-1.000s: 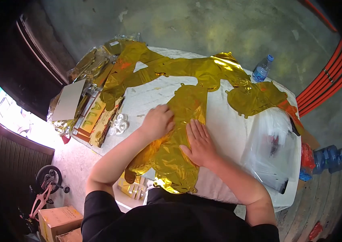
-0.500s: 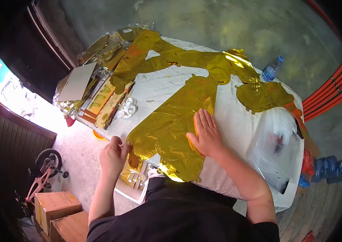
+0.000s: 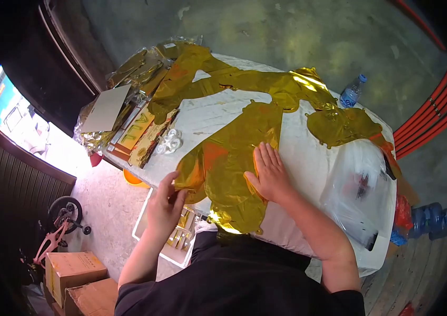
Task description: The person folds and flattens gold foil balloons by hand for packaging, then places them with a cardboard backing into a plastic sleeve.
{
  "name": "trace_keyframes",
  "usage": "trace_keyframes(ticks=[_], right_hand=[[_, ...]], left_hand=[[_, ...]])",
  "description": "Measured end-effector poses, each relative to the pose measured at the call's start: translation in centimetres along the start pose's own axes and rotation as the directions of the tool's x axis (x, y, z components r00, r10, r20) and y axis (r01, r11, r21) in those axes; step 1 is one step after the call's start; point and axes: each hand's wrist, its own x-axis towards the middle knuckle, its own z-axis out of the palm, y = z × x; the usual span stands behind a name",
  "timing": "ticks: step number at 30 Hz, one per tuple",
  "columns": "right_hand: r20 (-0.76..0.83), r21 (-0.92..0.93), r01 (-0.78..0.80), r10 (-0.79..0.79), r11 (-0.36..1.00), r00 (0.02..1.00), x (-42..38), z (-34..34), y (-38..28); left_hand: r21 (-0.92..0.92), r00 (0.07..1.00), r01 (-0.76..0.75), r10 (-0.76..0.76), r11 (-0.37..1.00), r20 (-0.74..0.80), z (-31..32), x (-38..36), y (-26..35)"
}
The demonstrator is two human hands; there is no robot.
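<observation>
A flat, uninflated gold foil balloon [image 3: 242,152] lies in front of me on the white-covered table [image 3: 202,108]. My right hand [image 3: 271,174] rests flat on its right side, palm down with fingers stretched out. At its lower left edge, my left hand [image 3: 164,205] has thumb and fingers curved around the foil. That edge is lifted and bent over, with orange reflections on it. More gold foil [image 3: 255,81] stretches across the back of the table, and another gold foil piece [image 3: 344,126] lies to the right.
Packets and printed cards [image 3: 139,134] sit at the left, beside white ribbon rolls [image 3: 169,142]. A water bottle [image 3: 353,92] stands at the back right, above a clear plastic bag [image 3: 357,179]. Below the left edge is a white tray [image 3: 173,258]; cardboard boxes [image 3: 76,268] stand on the floor.
My left hand has moved right and slightly up, bringing the foil's left edge inward so that it bends over. The right hand stays in place on the foil.
</observation>
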Motion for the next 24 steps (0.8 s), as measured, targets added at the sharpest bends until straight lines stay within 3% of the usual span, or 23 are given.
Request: trace_keyframes(ticks=[4, 6, 8, 11, 13, 14, 15, 16, 17, 18, 19, 22, 23, 24], right_hand=[[0.012, 0.006, -0.008, 0.008, 1.000, 1.000, -0.1, 0.1, -0.1], [0.004, 0.015, -0.008, 0.008, 1.000, 1.000, -0.1, 0.3, 0.0], [-0.005, 0.023, -0.008, 0.008, 1.000, 1.000, -0.1, 0.2, 0.1], [0.058, 0.023, 0.001, -0.002, 1.000, 0.998, -0.1, -0.5, 0.0], [0.114, -0.127, 0.056, -0.042, 0.990, 0.993, 0.0, -1.1, 0.1], [0.016, 0.018, 0.078, -0.078, 0.997, 0.997, -0.2, -1.1, 0.1], [-0.052, 0.123, 0.036, -0.030, 0.992, 0.998, -0.2, -0.4, 0.4], [-0.115, 0.230, 0.002, 0.025, 0.973, 0.993, -0.1, 0.5, 0.7], [-0.116, 0.231, 0.002, 0.026, 0.973, 0.993, -0.1, 1.2, 1.1], [-0.179, 0.123, 0.103, -0.080, 0.987, 0.981, -0.2, 1.7, 1.7], [-0.226, 0.010, 0.193, -0.186, 0.981, 0.956, -0.5, 2.0, 2.0], [-0.206, -0.022, 0.141, -0.142, 0.990, 0.968, -0.5, 1.5, 1.3], [-0.176, -0.104, 0.119, -0.136, 0.987, 0.975, -0.4, 1.6, 1.2], [-0.178, -0.105, 0.121, -0.138, 0.987, 0.974, -0.3, 1.5, 1.2]], left_hand=[[-0.031, 0.989, -0.132, 0.134, 0.991, 0.058, 0.3, 0.7, 3.1], [0.005, 0.907, -0.408, 0.404, 0.913, 0.121, 0.3, 1.1, 4.6], [-0.025, 0.898, -0.416, 0.415, 0.909, 0.149, 0.8, 1.1, 5.6], [-0.144, 0.758, -0.570, 0.586, 0.809, 0.287, 2.2, 0.8, 6.1], [-0.201, 0.723, -0.570, 0.603, 0.796, 0.336, 3.5, 0.7, 6.1], [-0.261, 0.684, -0.565, 0.621, 0.783, 0.382, 3.8, 0.8, 6.3], [-0.209, 0.644, -0.473, 0.498, 0.856, 0.581, 3.4, 1.2, 6.3], [-0.210, 0.643, -0.472, 0.497, 0.856, 0.582, 3.2, 1.7, 6.0], [-0.348, 0.625, -0.258, 0.430, 0.902, 0.652, 2.9, 2.4, 5.6], [-0.448, 0.581, -0.020, 0.375, 0.894, 0.722, 2.6, 3.0, 5.1], [-0.516, 0.589, 0.104, 0.365, 0.850, 0.721, 2.5, 3.3, 3.9], [-0.549, 0.743, 0.252, 0.204, 0.797, 0.637, 2.9, 5.0, 1.2], [-0.548, 0.745, 0.252, 0.201, 0.798, 0.636, 3.1, 5.6, 1.0], [-0.400, 0.810, -0.046, 0.268, 0.915, 0.522, 3.4, 6.4, 1.0]])
